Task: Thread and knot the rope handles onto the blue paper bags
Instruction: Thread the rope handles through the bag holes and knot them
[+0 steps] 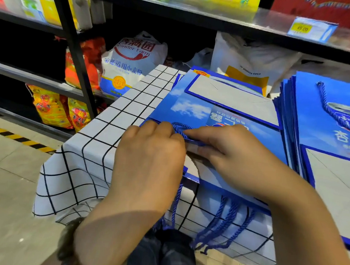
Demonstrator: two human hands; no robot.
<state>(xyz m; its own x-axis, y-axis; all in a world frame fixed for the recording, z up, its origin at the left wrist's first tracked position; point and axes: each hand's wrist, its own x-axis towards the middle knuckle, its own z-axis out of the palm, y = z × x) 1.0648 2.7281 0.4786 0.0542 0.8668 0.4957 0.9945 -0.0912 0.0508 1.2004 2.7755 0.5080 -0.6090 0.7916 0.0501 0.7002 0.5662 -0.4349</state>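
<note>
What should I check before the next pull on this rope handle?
1. Rope held between left hand and right hand: ok.
2. Rope end through the bag's hole: cannot tell, fingers cover it.
3. Knot formed: cannot tell.
4. Blue paper bag lying flat on the checked tablecloth: ok.
5. Hanging handles at the table edge apart from both hands: ok.
</note>
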